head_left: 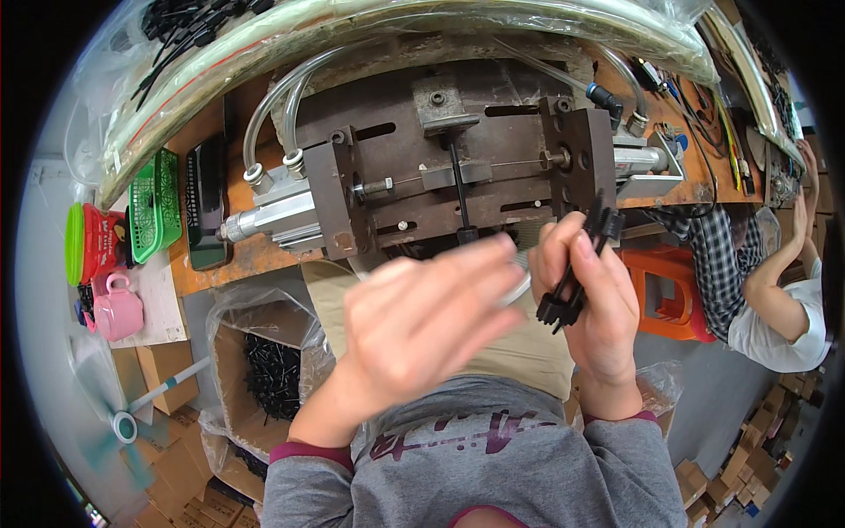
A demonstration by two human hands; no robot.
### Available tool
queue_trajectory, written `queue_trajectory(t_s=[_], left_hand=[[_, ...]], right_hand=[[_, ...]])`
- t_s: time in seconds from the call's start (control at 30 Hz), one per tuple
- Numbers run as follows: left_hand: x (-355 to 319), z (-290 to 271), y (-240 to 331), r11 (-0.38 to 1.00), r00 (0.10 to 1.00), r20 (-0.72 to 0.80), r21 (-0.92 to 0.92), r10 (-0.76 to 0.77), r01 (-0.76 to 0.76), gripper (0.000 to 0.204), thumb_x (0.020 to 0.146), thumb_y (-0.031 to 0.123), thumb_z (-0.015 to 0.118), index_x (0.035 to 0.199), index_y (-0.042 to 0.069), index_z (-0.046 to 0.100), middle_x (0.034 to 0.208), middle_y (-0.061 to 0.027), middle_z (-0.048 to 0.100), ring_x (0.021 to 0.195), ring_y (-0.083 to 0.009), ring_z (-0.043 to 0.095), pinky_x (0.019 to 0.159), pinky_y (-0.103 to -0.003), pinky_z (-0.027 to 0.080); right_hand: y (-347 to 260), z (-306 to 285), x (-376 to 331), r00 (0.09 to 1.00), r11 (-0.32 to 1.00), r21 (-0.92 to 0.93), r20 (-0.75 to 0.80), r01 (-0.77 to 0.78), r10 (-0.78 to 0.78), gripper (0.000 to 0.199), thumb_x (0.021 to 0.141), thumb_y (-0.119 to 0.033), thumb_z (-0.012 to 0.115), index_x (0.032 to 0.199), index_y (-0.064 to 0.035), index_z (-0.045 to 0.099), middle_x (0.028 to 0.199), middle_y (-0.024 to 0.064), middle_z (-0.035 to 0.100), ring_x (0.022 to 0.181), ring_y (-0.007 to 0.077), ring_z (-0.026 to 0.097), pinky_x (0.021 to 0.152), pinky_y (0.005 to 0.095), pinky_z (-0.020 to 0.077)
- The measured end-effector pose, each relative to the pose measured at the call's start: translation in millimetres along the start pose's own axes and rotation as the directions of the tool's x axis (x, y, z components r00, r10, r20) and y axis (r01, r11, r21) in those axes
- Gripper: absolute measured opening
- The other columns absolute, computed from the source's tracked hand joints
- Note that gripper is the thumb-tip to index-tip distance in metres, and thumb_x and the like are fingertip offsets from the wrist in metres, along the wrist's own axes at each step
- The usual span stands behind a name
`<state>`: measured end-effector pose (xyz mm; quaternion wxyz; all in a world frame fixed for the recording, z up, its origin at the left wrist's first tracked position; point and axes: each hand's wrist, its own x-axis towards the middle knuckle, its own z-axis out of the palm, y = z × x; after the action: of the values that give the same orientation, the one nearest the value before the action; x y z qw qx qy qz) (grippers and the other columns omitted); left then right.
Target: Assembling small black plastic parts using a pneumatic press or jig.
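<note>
My right hand (598,304) is closed around several thin black plastic rods (568,295) with knobbed, ridged ends, held upright at a slant. To its left, my left hand (431,317) is smeared by motion, its fingers stretched out together toward the right hand. Nothing shows in that hand. Beyond both hands stands a brown metal fixture (510,136) with a clamp block (438,104) at its top middle. A black rod (457,180) lies along the fixture's centre, under a small cross block. Its near end by my left fingertips is partly hidden.
Air cylinders (295,211) with clear hoses (264,114) flank the fixture. A lined carton of black parts (273,378) sits at lower left. Green basket (154,207) and pink cup (119,308) stand left. An orange stool (660,290) and another person (783,299) are at right.
</note>
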<state>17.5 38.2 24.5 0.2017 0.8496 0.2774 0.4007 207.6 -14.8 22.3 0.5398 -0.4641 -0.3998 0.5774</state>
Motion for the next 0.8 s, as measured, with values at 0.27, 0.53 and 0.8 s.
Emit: queue_trajectory(t_s=[0.27, 0.53, 0.8], left_hand=[[-4.7, -7.8, 12.7, 0.996, 1.000, 0.018, -0.092, 0.000, 0.002, 0.039, 0.063, 0.005, 0.084, 0.101, 0.005, 0.077, 0.107, -0.0118, 0.070, 0.085, -0.0235, 0.070, 0.072, -0.033, 0.057], [-13.6, -0.7, 1.0, 0.989, 0.998, -0.047, 0.141, -0.037, 0.043, 0.038, 0.061, 0.001, 0.082, 0.098, -0.002, 0.074, 0.122, -0.0221, 0.067, 0.099, -0.0321, 0.070, 0.082, -0.037, 0.058], [1.0, 12.9, -5.6, 0.906, 0.997, 0.019, 0.419, -0.080, 0.065, 0.031, 0.067, 0.007, 0.080, 0.096, 0.002, 0.073, 0.122, -0.0119, 0.070, 0.069, -0.0173, 0.067, 0.063, -0.028, 0.051]], right_hand=[[-4.4, 14.6, 5.5, 1.000, 1.000, -0.010, -0.006, -0.004, 0.004, 0.033, 0.109, -0.029, 0.038, 0.096, -0.0052, 0.057, 0.079, -0.0004, 0.052, 0.071, 0.0065, 0.045, 0.064, 0.0221, 0.0357], [0.6, 10.0, 2.0, 0.995, 0.995, 0.043, -0.026, 0.095, -0.094, 0.034, 0.109, -0.024, 0.038, 0.095, -0.0004, 0.058, 0.076, 0.0049, 0.056, 0.064, 0.0100, 0.052, 0.061, 0.0247, 0.0410], [-5.6, 8.7, -1.0, 0.969, 0.895, -0.379, 0.016, 0.234, -0.246, 0.049, 0.107, -0.033, 0.032, 0.087, 0.0008, 0.061, 0.083, 0.0065, 0.056, 0.076, 0.0120, 0.046, 0.068, 0.0274, 0.0339]])
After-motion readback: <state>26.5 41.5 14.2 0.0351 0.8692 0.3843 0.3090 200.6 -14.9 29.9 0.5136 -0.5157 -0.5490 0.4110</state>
